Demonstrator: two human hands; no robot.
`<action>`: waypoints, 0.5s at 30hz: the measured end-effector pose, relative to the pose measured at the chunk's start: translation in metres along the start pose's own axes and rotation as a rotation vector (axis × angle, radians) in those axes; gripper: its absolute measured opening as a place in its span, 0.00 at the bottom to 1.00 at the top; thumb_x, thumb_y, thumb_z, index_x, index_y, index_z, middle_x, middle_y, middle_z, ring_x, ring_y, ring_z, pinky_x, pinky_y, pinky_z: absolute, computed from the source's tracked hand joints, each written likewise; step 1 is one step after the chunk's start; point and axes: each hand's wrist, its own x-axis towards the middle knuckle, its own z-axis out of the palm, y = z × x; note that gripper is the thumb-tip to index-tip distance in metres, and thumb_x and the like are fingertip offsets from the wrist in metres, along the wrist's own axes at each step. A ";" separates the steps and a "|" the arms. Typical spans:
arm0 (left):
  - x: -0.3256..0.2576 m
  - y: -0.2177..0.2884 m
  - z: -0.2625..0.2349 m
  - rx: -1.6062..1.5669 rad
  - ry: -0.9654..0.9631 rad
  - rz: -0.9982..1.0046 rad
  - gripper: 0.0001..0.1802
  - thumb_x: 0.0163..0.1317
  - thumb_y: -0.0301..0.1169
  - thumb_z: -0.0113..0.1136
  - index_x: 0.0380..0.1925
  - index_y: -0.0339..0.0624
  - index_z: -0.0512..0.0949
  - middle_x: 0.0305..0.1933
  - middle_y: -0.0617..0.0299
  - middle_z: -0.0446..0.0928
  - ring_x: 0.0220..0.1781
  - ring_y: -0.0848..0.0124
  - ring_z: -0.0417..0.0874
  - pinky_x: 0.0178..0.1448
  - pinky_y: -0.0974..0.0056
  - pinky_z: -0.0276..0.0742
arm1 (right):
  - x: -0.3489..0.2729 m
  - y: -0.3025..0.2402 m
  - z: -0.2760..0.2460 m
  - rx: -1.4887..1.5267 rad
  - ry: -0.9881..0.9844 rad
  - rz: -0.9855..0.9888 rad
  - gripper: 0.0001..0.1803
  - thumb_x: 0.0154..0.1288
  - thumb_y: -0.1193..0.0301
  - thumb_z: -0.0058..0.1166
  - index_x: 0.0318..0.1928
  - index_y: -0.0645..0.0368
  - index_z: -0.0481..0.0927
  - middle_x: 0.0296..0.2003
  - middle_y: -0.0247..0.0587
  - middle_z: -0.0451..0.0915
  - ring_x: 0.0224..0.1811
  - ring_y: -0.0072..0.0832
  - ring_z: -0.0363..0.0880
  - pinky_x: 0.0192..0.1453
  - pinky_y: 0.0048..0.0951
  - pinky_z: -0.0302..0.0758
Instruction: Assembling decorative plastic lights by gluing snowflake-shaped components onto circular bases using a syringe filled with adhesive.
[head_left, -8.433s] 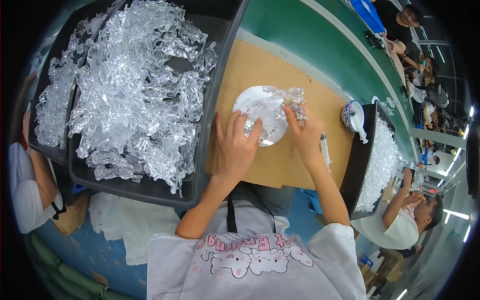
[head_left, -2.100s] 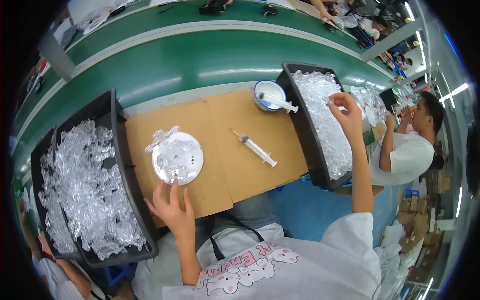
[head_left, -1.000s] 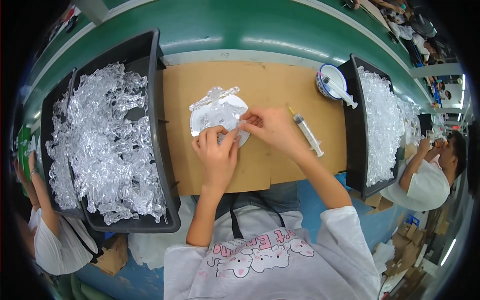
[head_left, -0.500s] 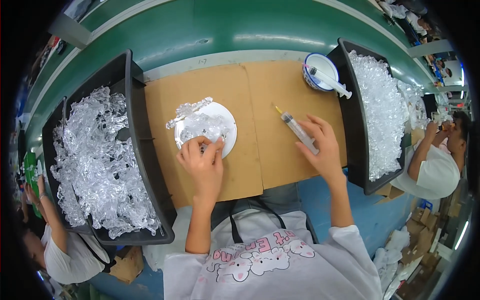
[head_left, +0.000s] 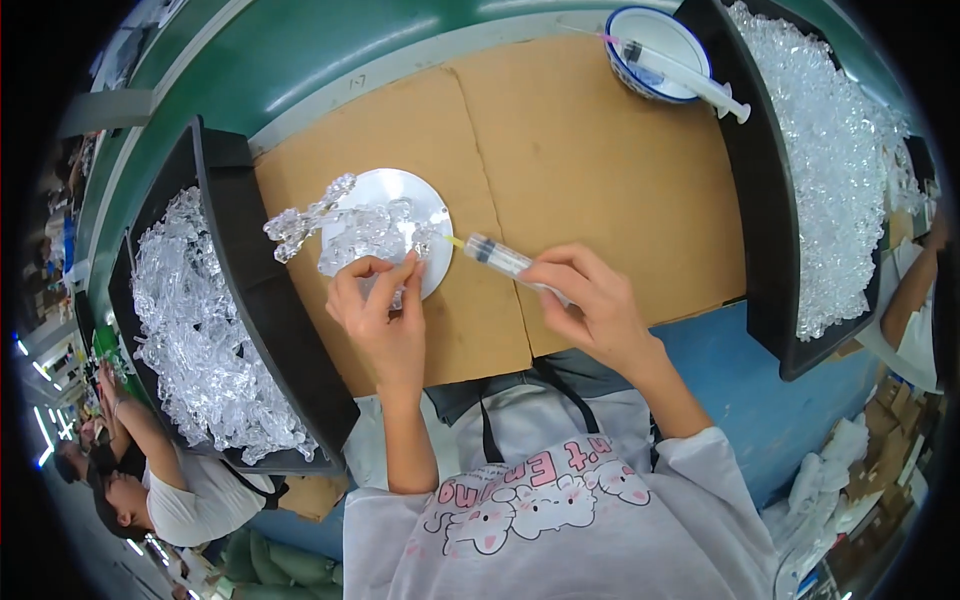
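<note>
Landmark = round white disc lying flat on brown cardboard sheet; all places given rel. to it.

L hand sits at disc's near edge, fingertips on the rim; thumb and fingers pinched together on a small clear plastic piece just at that rim; clear crystal-like cluster lies on top of the disc, one branch sticking out past its left edge toward the left black bin.

R hand is right of disc, close; fingers closed round the barrel of a syringe; syringe lies nearly level, tip w/ yellowish needle end pointing left and reaching disc's right edge, touching or just short of it, can't tell which.

Left of disc: the black bin, full of clear plastic pieces, its wall just beside the disc's cluster branch. Far right of disc: second black bin, also heaped w/ clear pieces. Up and right of disc, well apart: blue-rimmed white bowl w/ a second syringe resting across it, plunger end over the right bin's edge. Beyond the cardboard: green belt surface.

Another person in white shirt sits lower left, beyond the left bin; someone's arm shows past the right bin.
</note>
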 end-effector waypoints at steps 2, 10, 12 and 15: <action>-0.001 0.000 0.000 0.005 -0.005 -0.012 0.09 0.46 0.26 0.71 0.29 0.49 0.85 0.34 0.65 0.73 0.40 0.66 0.72 0.47 0.62 0.62 | 0.003 -0.001 0.003 0.020 -0.001 0.010 0.17 0.48 0.84 0.54 0.41 0.54 0.80 0.36 0.38 0.77 0.26 0.26 0.76 0.22 0.23 0.72; 0.000 0.000 -0.001 -0.020 -0.007 -0.048 0.08 0.45 0.26 0.72 0.28 0.46 0.85 0.33 0.66 0.73 0.39 0.67 0.71 0.47 0.64 0.61 | 0.002 -0.002 0.007 -0.002 0.018 0.034 0.19 0.43 0.84 0.55 0.39 0.53 0.81 0.32 0.35 0.76 0.25 0.26 0.75 0.23 0.24 0.71; -0.001 0.000 -0.001 -0.026 -0.004 -0.054 0.08 0.45 0.26 0.72 0.28 0.46 0.85 0.32 0.65 0.73 0.39 0.68 0.70 0.47 0.64 0.61 | 0.002 -0.003 0.008 -0.001 0.019 0.049 0.20 0.42 0.84 0.55 0.38 0.52 0.81 0.31 0.34 0.76 0.24 0.25 0.73 0.22 0.25 0.69; 0.000 0.000 -0.001 -0.029 0.000 -0.047 0.08 0.44 0.25 0.72 0.27 0.46 0.85 0.32 0.65 0.72 0.39 0.68 0.70 0.47 0.64 0.61 | 0.003 -0.004 0.008 0.000 0.017 0.057 0.20 0.41 0.84 0.55 0.38 0.51 0.81 0.30 0.34 0.75 0.24 0.25 0.73 0.22 0.25 0.69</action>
